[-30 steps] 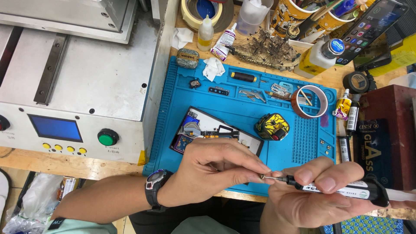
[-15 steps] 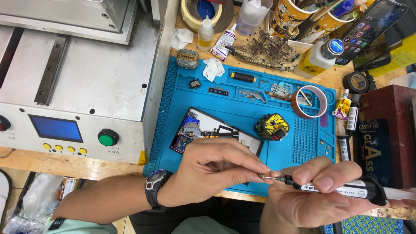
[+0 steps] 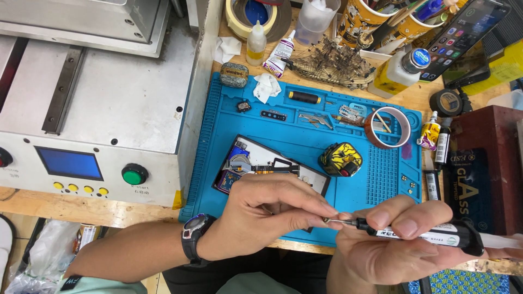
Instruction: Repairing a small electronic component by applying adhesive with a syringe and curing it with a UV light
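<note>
Two hands meet just below the blue silicone work mat (image 3: 305, 136). My right hand (image 3: 392, 245) grips a black pen-shaped screwdriver (image 3: 419, 233). My left hand (image 3: 267, 212) has its fingertips pressed together, pinching the screwdriver's thin metal tip (image 3: 339, 221).

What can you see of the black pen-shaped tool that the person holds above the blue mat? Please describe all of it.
The black pen-shaped tool is a slim, dark, seemingly plastic driver with a white label band on its barrel and a thin metal bit at the front. It lies nearly level, tip pointing left, over the near edge of the blue mat. The right hand wraps the barrel, thumb and fingers on top. The left hand pinches at the bit's tip with its fingertips.
</note>
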